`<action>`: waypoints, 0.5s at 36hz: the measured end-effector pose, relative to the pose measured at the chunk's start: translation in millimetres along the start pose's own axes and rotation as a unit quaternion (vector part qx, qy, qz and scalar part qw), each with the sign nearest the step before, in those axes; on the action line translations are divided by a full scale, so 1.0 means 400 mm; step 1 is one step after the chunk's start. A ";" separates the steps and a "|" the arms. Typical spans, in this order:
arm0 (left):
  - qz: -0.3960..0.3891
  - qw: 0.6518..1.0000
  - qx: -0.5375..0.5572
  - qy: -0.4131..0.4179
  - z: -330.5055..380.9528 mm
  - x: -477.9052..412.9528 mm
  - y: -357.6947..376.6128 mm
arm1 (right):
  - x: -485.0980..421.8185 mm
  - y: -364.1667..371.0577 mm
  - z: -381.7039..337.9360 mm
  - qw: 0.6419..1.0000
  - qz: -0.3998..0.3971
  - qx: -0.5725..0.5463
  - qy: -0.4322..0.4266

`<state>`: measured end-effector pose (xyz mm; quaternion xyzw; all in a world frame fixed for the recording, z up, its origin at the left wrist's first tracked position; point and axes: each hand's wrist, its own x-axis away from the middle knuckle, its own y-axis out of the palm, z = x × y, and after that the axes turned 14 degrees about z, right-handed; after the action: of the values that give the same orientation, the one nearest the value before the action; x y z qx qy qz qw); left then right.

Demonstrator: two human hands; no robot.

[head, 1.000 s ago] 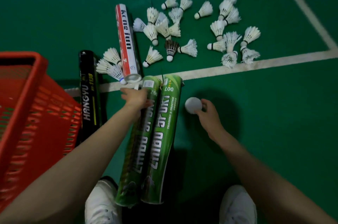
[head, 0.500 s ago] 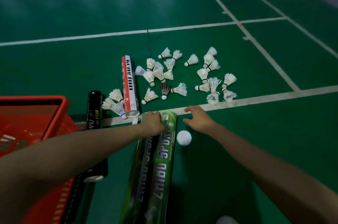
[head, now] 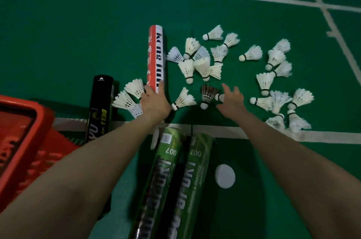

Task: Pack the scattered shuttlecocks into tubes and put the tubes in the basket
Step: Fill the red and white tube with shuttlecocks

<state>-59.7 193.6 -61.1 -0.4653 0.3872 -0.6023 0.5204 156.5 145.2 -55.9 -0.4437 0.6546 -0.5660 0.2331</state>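
Currently — red-and-white tube (head: 156, 55): near end clasped by the left hand (head: 154, 102), fingers curled round it. Right hand (head: 232, 100): fingers spread apart, nothing held; dark-feathered shuttlecock (head: 207, 93) is laid just left of it, white shuttlecocks (head: 252, 54) scattered beyond.

The basket (head: 19, 100) lies far left, tubes (head: 166, 176) centre, shuttlecocks (head: 203, 67) scattered beyond and right.

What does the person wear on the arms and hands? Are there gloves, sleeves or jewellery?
Nothing worn shows. Both forearms are bare to the picture's edge, with no sleeves. The left hand and the right hand carry no gloves, and no ring, watch or band is visible.
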 end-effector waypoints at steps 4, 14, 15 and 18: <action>0.085 0.989 -0.095 0.080 -0.003 0.002 0.064 | -0.063 0.017 -0.030 0.999 -0.010 0.038 -0.020; 0.022 0.997 -0.009 0.072 -0.039 -0.011 0.043 | 0.005 0.006 -0.103 0.994 -0.089 0.053 -0.046; 0.019 0.997 -0.016 0.069 -0.040 -0.012 0.043 | 0.005 0.004 -0.101 0.992 -0.089 0.064 -0.058; 0.029 0.996 -0.060 0.063 -0.002 -0.003 0.059 | -0.025 -0.014 -0.088 0.988 -0.064 0.102 -0.100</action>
<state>-54.1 191.1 -83.9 -0.4456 0.4676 -0.5908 0.4835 134.9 172.5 -43.9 -0.5132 0.5373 -0.5961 0.3043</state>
